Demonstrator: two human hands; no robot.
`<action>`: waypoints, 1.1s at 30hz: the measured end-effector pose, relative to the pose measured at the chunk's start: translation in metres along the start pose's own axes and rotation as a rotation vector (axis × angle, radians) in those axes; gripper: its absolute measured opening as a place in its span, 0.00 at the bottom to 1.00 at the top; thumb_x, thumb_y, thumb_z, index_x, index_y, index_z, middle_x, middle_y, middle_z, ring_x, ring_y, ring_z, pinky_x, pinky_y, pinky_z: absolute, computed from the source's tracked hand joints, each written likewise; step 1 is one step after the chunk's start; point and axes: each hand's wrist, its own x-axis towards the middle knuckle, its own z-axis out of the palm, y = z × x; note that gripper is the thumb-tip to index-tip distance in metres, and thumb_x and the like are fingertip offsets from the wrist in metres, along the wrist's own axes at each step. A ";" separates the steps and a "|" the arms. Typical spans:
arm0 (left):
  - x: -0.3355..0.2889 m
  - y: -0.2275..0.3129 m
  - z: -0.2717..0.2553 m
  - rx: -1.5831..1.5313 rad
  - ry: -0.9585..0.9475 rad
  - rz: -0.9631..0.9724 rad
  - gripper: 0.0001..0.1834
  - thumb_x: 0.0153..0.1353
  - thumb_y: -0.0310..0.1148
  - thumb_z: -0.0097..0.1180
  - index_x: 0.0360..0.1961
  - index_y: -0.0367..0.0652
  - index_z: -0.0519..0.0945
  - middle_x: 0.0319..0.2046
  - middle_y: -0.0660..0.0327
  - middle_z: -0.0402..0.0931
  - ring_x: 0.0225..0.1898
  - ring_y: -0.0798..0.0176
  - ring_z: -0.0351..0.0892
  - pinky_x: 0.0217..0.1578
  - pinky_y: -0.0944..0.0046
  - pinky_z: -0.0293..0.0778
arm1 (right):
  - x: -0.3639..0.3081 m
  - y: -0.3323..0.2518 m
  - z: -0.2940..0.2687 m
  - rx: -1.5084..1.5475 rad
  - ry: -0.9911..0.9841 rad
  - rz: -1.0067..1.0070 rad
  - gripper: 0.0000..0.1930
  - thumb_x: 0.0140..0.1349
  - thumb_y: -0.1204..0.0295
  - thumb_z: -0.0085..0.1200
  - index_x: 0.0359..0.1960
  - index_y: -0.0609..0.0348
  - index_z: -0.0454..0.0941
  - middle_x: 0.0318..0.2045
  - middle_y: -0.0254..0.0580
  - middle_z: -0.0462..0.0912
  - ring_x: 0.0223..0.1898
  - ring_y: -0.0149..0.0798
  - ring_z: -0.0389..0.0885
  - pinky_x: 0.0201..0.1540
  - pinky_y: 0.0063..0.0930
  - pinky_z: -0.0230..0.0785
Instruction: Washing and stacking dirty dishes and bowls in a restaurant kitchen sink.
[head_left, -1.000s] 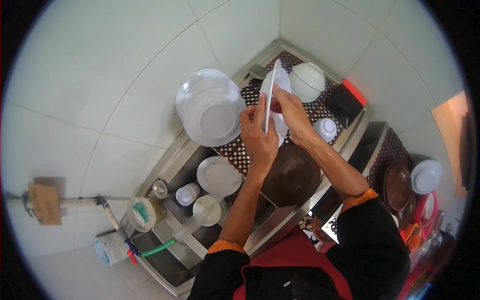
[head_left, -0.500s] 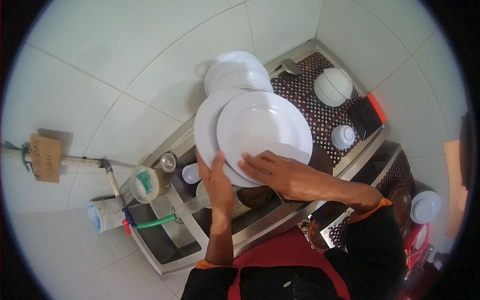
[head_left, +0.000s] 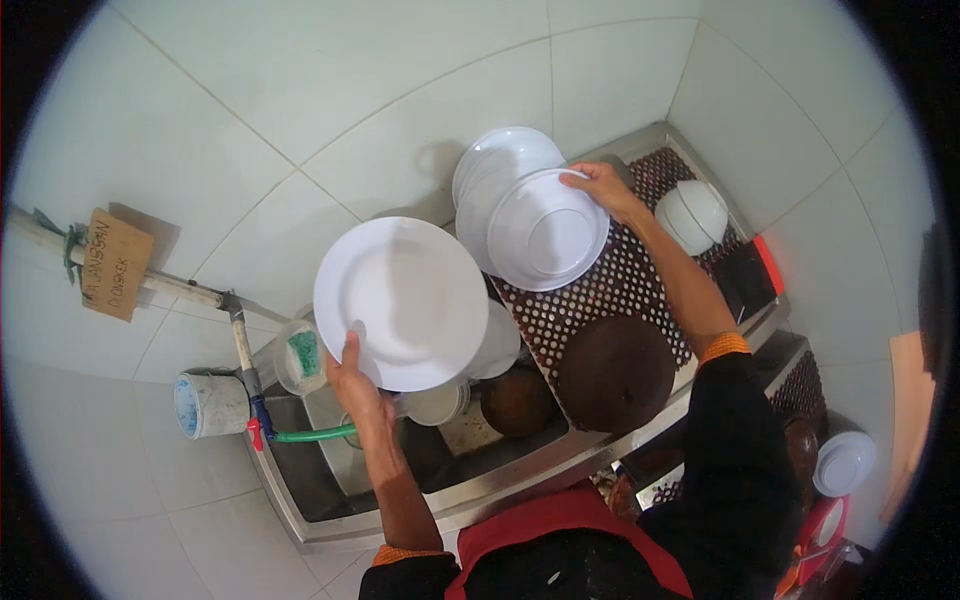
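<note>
My left hand (head_left: 362, 390) grips the lower rim of a white plate (head_left: 400, 300), thumb on its upper face, and holds it tilted above the sink (head_left: 335, 480). Up and to the right, my right hand (head_left: 605, 190) pinches the rim of a white deep plate (head_left: 548, 230). That deep plate leans in front of a stack of white plates (head_left: 505, 150) standing against the tiled wall. Whether it rests on the drainboard cannot be seen. Under the left plate, white bowls (head_left: 440, 402) and a dark round vessel (head_left: 517, 400) sit in the sink, partly hidden.
A perforated mat (head_left: 590, 290) covers the drainboard, bearing a dark brown round dish (head_left: 617, 375) and white bowls (head_left: 692, 215). At left are a green hose (head_left: 315, 434), a red-handled tap (head_left: 255, 434), a white bucket (head_left: 212, 405) and a tub with a green sponge (head_left: 300, 357).
My hands have moved apart: the left carries a plate left, while the right has left the overlapping plates and reached up right to the stack, where it grips a deep plate.
</note>
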 end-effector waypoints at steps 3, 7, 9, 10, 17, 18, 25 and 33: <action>-0.001 -0.015 -0.001 -0.094 -0.019 -0.084 0.25 0.62 0.32 0.49 0.58 0.31 0.64 0.52 0.50 0.71 0.52 0.53 0.73 0.52 0.56 0.70 | 0.022 0.018 -0.002 -0.139 0.049 -0.157 0.16 0.55 0.63 0.64 0.37 0.62 0.81 0.30 0.35 0.82 0.28 0.27 0.77 0.32 0.22 0.72; -0.001 -0.043 0.003 -0.270 -0.105 -0.207 0.26 0.62 0.34 0.51 0.59 0.33 0.64 0.53 0.51 0.71 0.52 0.54 0.73 0.51 0.56 0.70 | 0.030 0.013 0.000 -0.305 0.121 -0.198 0.15 0.54 0.63 0.64 0.35 0.61 0.81 0.34 0.40 0.82 0.32 0.31 0.79 0.36 0.25 0.71; -0.004 -0.059 0.010 -0.282 -0.153 -0.215 0.25 0.62 0.34 0.51 0.58 0.33 0.65 0.51 0.52 0.71 0.50 0.55 0.74 0.51 0.57 0.70 | 0.016 0.004 0.008 -0.674 0.430 -0.453 0.14 0.53 0.64 0.63 0.38 0.59 0.81 0.42 0.46 0.80 0.41 0.38 0.78 0.44 0.30 0.69; -0.006 -0.066 0.014 -0.306 -0.166 -0.229 0.25 0.61 0.33 0.51 0.57 0.34 0.65 0.50 0.52 0.72 0.49 0.55 0.74 0.50 0.57 0.71 | 0.002 -0.004 0.011 -0.658 0.428 -0.536 0.14 0.53 0.64 0.63 0.38 0.59 0.81 0.42 0.46 0.80 0.41 0.38 0.78 0.44 0.30 0.69; -0.016 -0.065 0.020 -0.279 -0.196 -0.560 0.25 0.59 0.36 0.50 0.56 0.35 0.66 0.51 0.53 0.71 0.50 0.56 0.74 0.51 0.56 0.70 | -0.162 -0.060 0.032 -1.085 -0.227 -0.752 0.18 0.50 0.75 0.60 0.46 0.49 0.79 0.56 0.45 0.72 0.65 0.48 0.58 0.65 0.45 0.52; -0.018 -0.062 0.018 -0.273 -0.294 -0.599 0.27 0.61 0.42 0.48 0.56 0.34 0.66 0.51 0.53 0.72 0.51 0.55 0.73 0.52 0.54 0.69 | -0.173 -0.062 0.033 -0.964 -0.364 -0.744 0.17 0.51 0.75 0.60 0.46 0.50 0.80 0.55 0.45 0.73 0.64 0.47 0.61 0.64 0.43 0.54; -0.012 -0.132 0.067 0.038 -0.480 -0.421 0.46 0.62 0.66 0.37 0.69 0.43 0.46 0.68 0.50 0.48 0.61 0.53 0.61 0.60 0.52 0.55 | -0.141 -0.016 0.029 -0.181 -0.017 -0.054 0.11 0.64 0.70 0.52 0.44 0.63 0.77 0.34 0.35 0.80 0.35 0.24 0.75 0.39 0.20 0.68; 0.020 -0.203 0.119 -0.074 -0.300 -0.305 0.34 0.64 0.42 0.54 0.63 0.34 0.56 0.57 0.52 0.64 0.58 0.58 0.63 0.58 0.63 0.58 | -0.051 0.044 0.036 -0.201 0.240 -0.299 0.13 0.61 0.66 0.57 0.43 0.62 0.76 0.35 0.39 0.78 0.37 0.27 0.73 0.40 0.23 0.67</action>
